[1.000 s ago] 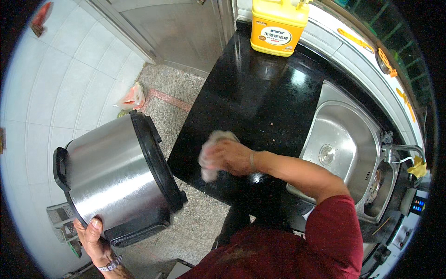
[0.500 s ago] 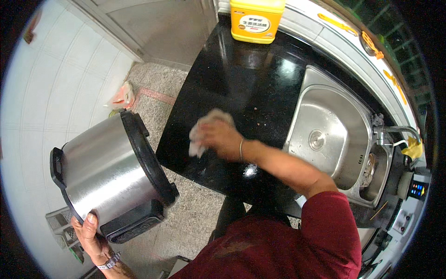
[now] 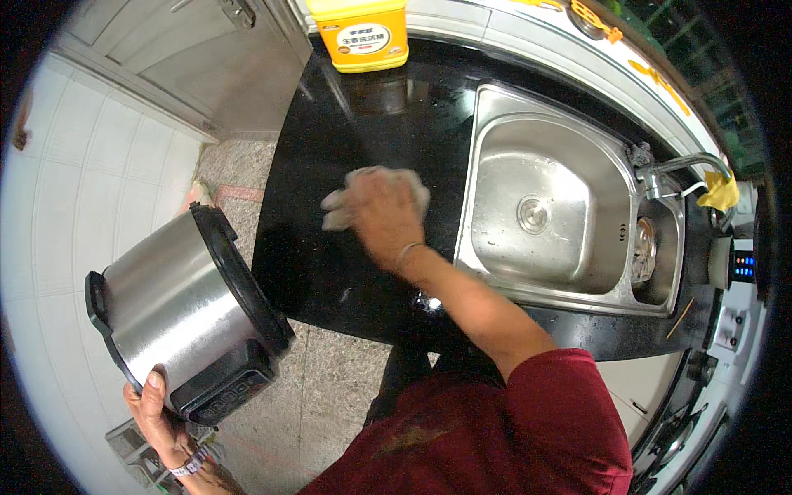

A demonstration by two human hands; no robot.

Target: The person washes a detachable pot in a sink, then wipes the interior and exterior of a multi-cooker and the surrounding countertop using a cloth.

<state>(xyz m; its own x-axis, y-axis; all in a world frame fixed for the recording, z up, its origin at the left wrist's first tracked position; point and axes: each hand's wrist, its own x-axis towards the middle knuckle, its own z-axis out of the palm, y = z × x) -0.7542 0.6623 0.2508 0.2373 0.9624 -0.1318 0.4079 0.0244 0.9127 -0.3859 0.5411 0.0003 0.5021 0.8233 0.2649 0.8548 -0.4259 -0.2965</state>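
My right hand [image 3: 381,219] presses a pale crumpled cloth [image 3: 346,191] flat on the black countertop [image 3: 363,115], just left of the sink. Cloth shows past my fingers on the left and top right. My left hand [image 3: 157,412] holds a steel rice cooker [image 3: 177,309] with a black lid and base. The cooker is tilted in the air over the floor, off the counter's left edge, gripped at its lower rim.
A steel sink [image 3: 536,206] with a tap [image 3: 672,169] lies right of the cloth. A yellow detergent jug [image 3: 360,33] stands at the counter's far end. A yellow rag [image 3: 719,194] hangs by the tap. White tiled wall [image 3: 74,181] at left; speckled floor [image 3: 330,388] below.
My right hand has slid the cloth across the countertop toward the sink. The view has shifted closer over the counter. The cooker stays held in my left hand.
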